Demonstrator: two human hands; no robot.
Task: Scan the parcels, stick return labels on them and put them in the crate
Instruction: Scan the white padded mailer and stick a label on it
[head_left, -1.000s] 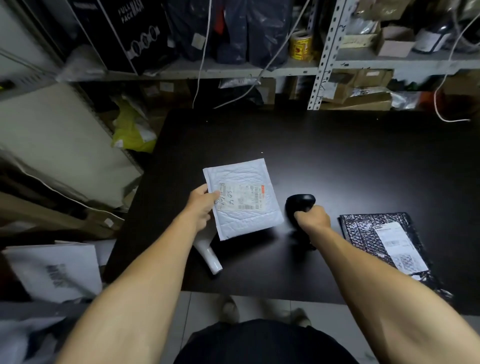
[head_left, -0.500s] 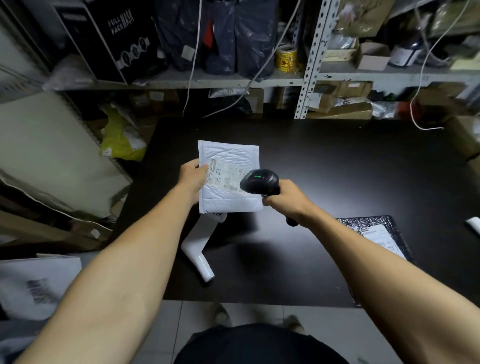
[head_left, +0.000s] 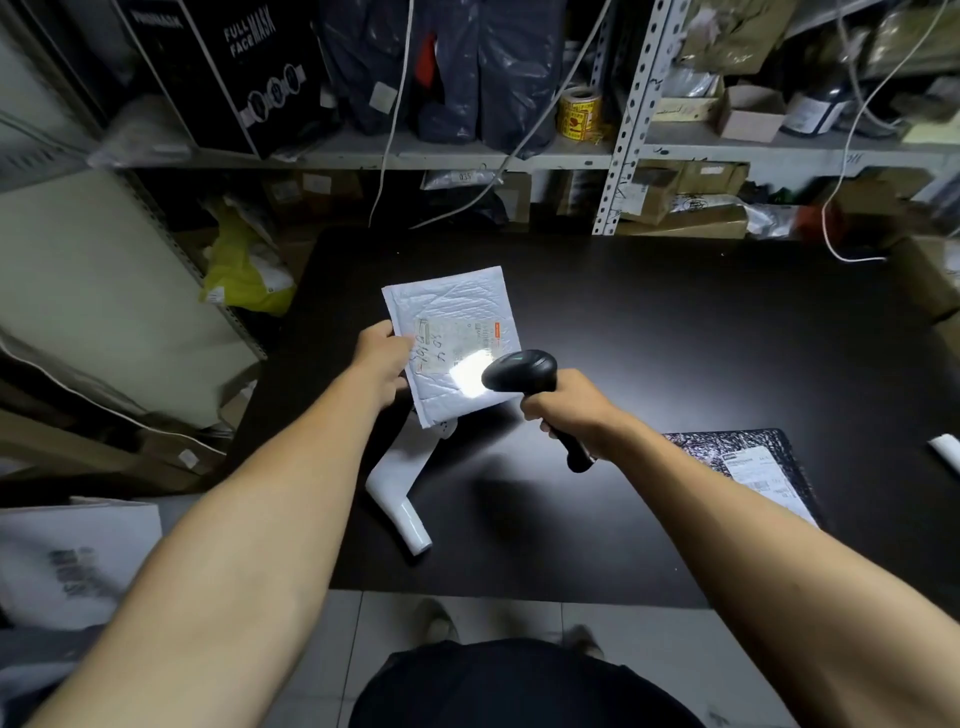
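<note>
Black table (head_left: 675, 338) before cluttered metal shelves (head_left: 628, 119) of boxes and bags. Left hand (head_left: 382, 358) pinches the left edge of a white padded envelope (head_left: 452, 312), held above the table, label up. Right hand (head_left: 569, 410) grips a black scanner (head_left: 519, 370), casting a bright patch on the label (head_left: 457, 345). A black parcel (head_left: 748, 467) lies at right.
</note>
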